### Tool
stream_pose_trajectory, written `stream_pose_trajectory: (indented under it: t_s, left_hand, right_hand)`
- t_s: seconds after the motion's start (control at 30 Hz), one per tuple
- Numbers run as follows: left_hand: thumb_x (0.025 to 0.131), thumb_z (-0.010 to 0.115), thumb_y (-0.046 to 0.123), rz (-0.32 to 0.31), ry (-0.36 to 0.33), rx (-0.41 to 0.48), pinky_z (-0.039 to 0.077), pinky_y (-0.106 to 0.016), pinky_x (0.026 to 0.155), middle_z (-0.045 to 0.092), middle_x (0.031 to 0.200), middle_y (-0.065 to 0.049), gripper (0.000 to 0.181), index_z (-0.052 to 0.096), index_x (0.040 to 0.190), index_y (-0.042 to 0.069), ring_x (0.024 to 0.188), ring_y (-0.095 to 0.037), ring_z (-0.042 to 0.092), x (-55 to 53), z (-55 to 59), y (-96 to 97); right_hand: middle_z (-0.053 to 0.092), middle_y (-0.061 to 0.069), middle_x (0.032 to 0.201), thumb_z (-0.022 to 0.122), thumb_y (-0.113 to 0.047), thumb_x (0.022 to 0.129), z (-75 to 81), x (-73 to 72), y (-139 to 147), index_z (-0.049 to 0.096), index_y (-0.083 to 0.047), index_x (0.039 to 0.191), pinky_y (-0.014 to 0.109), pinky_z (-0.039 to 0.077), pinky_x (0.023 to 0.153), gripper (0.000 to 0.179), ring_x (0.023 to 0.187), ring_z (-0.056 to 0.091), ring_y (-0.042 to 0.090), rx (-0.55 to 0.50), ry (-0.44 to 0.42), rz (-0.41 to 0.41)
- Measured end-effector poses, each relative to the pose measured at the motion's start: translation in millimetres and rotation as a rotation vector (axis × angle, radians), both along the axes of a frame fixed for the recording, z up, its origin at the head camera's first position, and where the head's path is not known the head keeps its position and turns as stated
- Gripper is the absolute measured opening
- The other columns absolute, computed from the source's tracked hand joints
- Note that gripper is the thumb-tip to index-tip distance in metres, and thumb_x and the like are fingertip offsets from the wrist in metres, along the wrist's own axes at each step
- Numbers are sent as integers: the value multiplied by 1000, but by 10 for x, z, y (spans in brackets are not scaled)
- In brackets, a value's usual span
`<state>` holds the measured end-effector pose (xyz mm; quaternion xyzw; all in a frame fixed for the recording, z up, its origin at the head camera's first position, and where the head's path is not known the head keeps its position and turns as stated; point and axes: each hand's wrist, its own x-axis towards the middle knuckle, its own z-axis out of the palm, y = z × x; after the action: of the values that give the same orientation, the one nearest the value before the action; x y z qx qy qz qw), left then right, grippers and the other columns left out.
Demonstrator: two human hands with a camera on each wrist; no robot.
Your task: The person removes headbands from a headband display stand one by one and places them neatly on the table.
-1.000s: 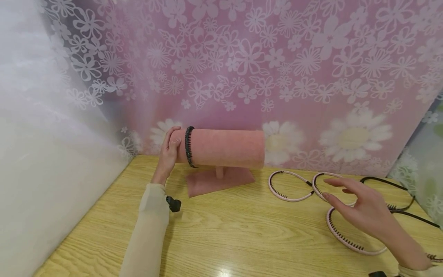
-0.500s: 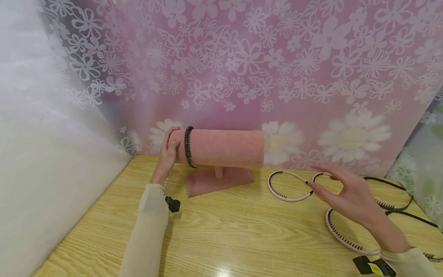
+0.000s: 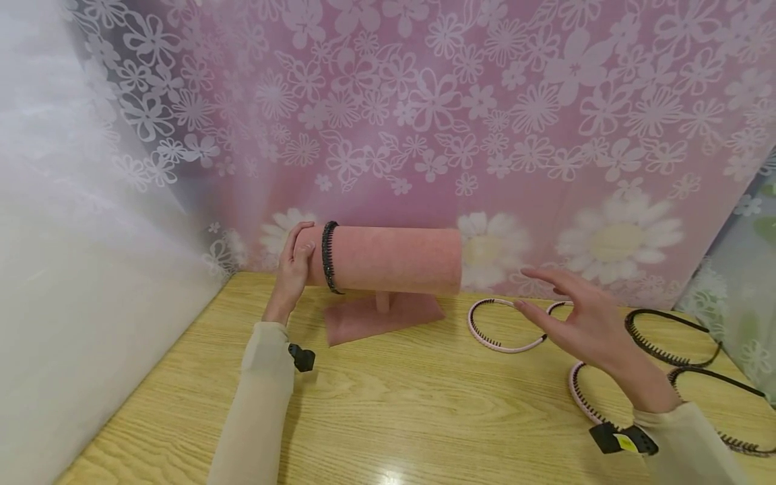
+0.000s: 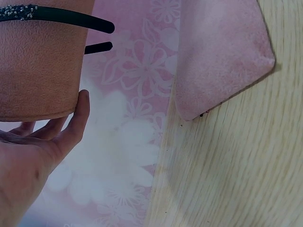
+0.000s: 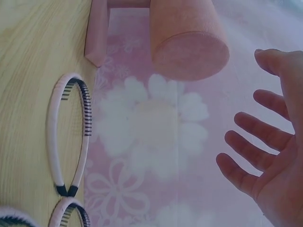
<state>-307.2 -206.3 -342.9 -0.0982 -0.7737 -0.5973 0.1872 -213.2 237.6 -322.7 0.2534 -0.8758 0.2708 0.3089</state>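
My left hand (image 3: pixel 294 263) grips the left end of a pink, velvety headband display stand (image 3: pixel 397 259), a horizontal cylinder on a short post and flat base. Beside that hand, a dark headband (image 3: pixel 329 259) with teeth and sparkling stones sits round the cylinder; its two free ends (image 4: pixel 106 24) stick out past the underside in the left wrist view. My right hand (image 3: pixel 585 330) is raised with fingers spread and holds nothing. It hovers right of the stand, over pink toothed headbands. One pink headband (image 5: pixel 53 137) lies nearest the stand; a second is partly hidden behind the hand.
Another pink headband (image 3: pixel 574 387) lies nearer, partly covered by the right forearm. Dark toothed headbands (image 3: pixel 650 347) lie at the right of the wooden table (image 3: pixel 424 404). A pink flowered curtain (image 3: pixel 388 135) hangs close behind the stand, and a whitish one (image 3: pixel 79 236) borders the left.
My right hand has moved left and up, from over the headbands toward the stand, uncovering more of the dark headbands. My left hand, the stand and its headband have stayed put.
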Motion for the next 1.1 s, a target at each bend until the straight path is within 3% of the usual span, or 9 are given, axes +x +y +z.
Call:
stream_pose_trajectory:
  t_s: [0.2,0.4,0.63,1.1]
  left_hand:
    - [98,43,39,3,-10,8,40,-44,94,46,138,-2,44,40,141,29,109,-27,52,-107,-97,-44]
    - [96,42,51,17,24,-13,40,-47,95,46,138,3,47,40,140,35,109,-26,53,-210,-202,-80]
    - [95,42,53,21,49,-30,40,-48,95,46,138,4,49,39,140,33,110,-26,53,-226,-207,-89]
    - [95,42,54,22,35,-27,39,-48,96,45,139,4,51,39,141,33,110,-26,52,-222,-212,-84]
  right_hand:
    - [64,-2,121,78,-19,76,43,-82,-117,59,-26,127,11,39,84,56,107,55,4,-6,19,39]
    - [63,-3,124,79,-21,75,104,-156,-236,60,-28,126,13,38,87,56,111,57,16,-27,46,72]
    - [62,-3,126,79,-25,76,159,-241,-380,60,-28,126,28,40,93,54,117,56,18,-39,42,99]
    - [61,3,125,78,-20,76,218,-431,-655,62,-16,123,35,40,100,50,120,53,19,-54,73,229]
